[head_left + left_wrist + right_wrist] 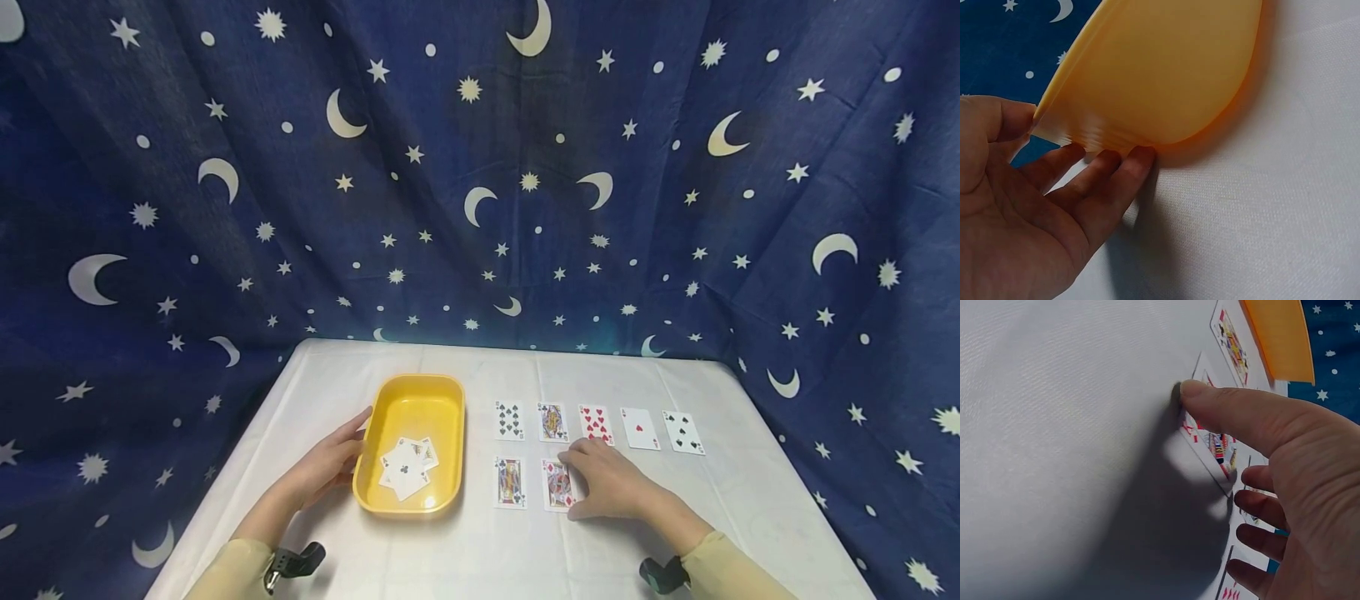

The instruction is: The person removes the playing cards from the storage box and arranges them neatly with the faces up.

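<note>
At the near edge, two pale yellow sleeves (232,571), with a dark wrist device (296,560) strapped on at each cuff. Beyond these, a left hand (318,467) holding the left side of a yellow tray (416,408), set flat on the surface with a loose pile of cards (405,469) inside, single-club card uppermost. To the right, a right hand (615,483) at the right side of a red court card (557,485), thumb and fingers well apart and loosely bent. Just left of that card, a second court card (510,483). Farther off, a face-up row of five: black-pip card (509,421), patterned court card (553,422), red heart card (596,421) partly behind the right fingers, ace of hearts (640,428), spade card (683,433). Under all, a white cloth (720,508) with faint creases. Behind and to both sides, a dark blue curtain (420,192) printed with pale moons, stars and dots. Only in the left wrist view: one digit at the tray's rim, three fingertips along its outer wall. Only in the right wrist view: thumb tip at the card's corner and a broad shadow (1154,519) over the cloth. Pressure of fingertips on the card: cannot tell.
</note>
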The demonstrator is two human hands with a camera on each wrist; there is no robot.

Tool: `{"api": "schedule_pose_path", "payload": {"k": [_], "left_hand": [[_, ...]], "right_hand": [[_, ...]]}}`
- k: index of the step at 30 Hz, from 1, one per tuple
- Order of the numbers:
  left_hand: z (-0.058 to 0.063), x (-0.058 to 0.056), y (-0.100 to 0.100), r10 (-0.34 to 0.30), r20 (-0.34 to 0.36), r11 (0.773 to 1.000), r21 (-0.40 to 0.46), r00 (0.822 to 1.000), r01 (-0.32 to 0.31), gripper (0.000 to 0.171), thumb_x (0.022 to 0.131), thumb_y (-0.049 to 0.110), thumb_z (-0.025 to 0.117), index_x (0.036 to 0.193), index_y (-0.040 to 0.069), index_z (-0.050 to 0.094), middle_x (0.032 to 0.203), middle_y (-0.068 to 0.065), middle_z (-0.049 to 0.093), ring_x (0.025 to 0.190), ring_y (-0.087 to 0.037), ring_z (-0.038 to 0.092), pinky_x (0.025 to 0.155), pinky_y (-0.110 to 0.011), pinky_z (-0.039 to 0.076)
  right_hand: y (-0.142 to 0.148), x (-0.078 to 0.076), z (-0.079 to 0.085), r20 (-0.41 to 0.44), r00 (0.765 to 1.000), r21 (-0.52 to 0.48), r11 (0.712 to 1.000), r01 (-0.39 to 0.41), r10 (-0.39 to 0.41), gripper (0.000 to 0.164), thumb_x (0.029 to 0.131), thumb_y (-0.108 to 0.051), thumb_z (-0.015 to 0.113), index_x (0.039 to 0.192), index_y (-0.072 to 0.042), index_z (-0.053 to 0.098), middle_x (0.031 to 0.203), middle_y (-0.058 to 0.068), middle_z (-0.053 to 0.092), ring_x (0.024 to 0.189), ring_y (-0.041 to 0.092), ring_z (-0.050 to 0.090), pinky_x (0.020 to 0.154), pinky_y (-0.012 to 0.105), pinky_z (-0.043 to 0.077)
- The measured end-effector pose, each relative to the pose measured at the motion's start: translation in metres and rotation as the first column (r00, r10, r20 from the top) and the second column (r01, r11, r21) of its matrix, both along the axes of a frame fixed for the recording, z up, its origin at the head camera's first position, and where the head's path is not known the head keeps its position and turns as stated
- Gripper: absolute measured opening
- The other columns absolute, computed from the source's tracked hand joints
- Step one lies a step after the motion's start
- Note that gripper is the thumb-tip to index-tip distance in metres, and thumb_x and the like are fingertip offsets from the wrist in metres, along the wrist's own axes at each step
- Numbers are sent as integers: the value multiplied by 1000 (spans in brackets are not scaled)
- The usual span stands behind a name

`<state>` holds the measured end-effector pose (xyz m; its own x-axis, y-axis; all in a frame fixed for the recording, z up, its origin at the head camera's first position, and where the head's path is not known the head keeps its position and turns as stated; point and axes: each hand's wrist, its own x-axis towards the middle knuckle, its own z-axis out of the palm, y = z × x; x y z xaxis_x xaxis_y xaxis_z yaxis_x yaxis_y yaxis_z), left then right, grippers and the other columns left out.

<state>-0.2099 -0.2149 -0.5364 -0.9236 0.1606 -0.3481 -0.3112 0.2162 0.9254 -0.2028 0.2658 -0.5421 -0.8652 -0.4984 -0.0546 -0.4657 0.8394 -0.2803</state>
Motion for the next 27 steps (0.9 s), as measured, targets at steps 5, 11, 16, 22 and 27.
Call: {"api": "schedule_pose_path", "payload": {"k": [5, 11, 16, 22, 27], "left_hand": [[0, -1, -1, -2, -2, 1000, 12, 1000, 2, 64, 103, 16, 49, 163, 26, 29, 156, -20, 43, 121, -31, 61, 92, -47, 56], [0, 0, 0, -3, -7, 1000, 7, 1000, 3, 64, 104, 17, 49, 163, 26, 28, 156, -20, 43, 124, -32, 60, 93, -47, 56], [-1, 1, 0, 4, -13, 1000, 0, 1000, -4, 63, 104, 16, 48, 163, 25, 29, 153, -20, 47, 120, -31, 62, 93, -47, 56], [-1, 2, 0, 9, -19, 1000, -9, 1000, -9, 63, 104, 16, 48, 163, 25, 29, 152, -19, 48, 117, -29, 63, 92, -47, 56], [-1, 1, -1, 2, -15, 1000, -13, 1000, -2, 63, 104, 18, 49, 163, 27, 29, 153, -18, 47, 118, -29, 63, 94, -48, 55]], "right_hand": [[-1, -4, 8, -57, 998, -35, 999, -11, 9, 84, 67, -46, 91, 137, -9, 63, 130, 4, 59, 124, 25, 52, 108, 50, 41], [-17, -12, 21, -88, 996, -72, 997, 2, -8, 86, 71, -45, 89, 145, -14, 58, 141, 3, 56, 134, 25, 47, 112, 49, 38], [-40, -18, 33, -78, 997, -105, 994, -17, 9, 85, 75, -45, 88, 149, -20, 54, 148, 0, 52, 139, 22, 42, 114, 48, 36], [-72, -25, 46, -73, 994, -125, 988, -91, 83, 82, 81, -46, 83, 152, -23, 50, 151, -4, 49, 142, 18, 38, 116, 46, 34], [-99, -30, 55, -42, 991, -121, 984, -131, 126, 81, 84, -49, 79, 154, -27, 46, 153, -8, 46, 144, 16, 35, 115, 47, 35]]}}
